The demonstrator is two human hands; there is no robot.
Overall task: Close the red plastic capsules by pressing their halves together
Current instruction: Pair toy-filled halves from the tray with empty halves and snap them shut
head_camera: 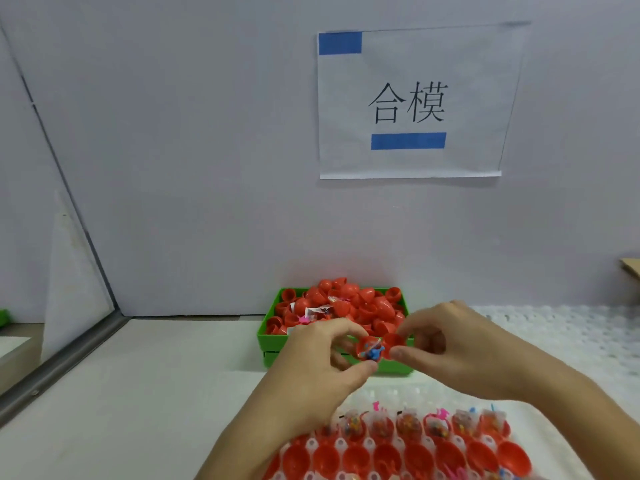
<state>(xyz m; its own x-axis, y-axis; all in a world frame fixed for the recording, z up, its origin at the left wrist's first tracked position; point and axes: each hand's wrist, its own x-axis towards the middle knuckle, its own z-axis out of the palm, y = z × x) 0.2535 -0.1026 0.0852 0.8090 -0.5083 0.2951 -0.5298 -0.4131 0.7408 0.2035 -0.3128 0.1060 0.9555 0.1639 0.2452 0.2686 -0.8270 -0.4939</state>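
Pale grey partition walls close off the back of a white bench [145, 382], and a paper sign [408, 102] with two large printed characters and blue tape strips hangs on the wall ahead of us. We have only the head view, looking forward and down.

Against the wall sits a green bin [268, 336] heaped with loose red capsule halves and a few small wrapped toys. Nearest us, at the bottom edge, lies a clear moulded tray [372, 441] holding rows of open red halves; the far row carries small colourful fillings.

Between bin and tray, raised above the bench, we hold the capsule being worked. Our left hand [311, 362] pinches a filled red half [369, 348] between thumb and fingers, its open side turned toward the right, a small blue toy showing inside. Our right hand [450, 344] pinches the empty red half [394, 342] by its rim, just beside the first; the two edges look close or touching, but we cannot tell whether they have begun to seat.

The halves are glossy, smooth, thin-walled cups. We judge them light, fairly stiff yet slightly springy, and slippery under the fingers. The best hold is probably on the rounded domes, pressing straight toward each other, keeping the toy clear of the rims.
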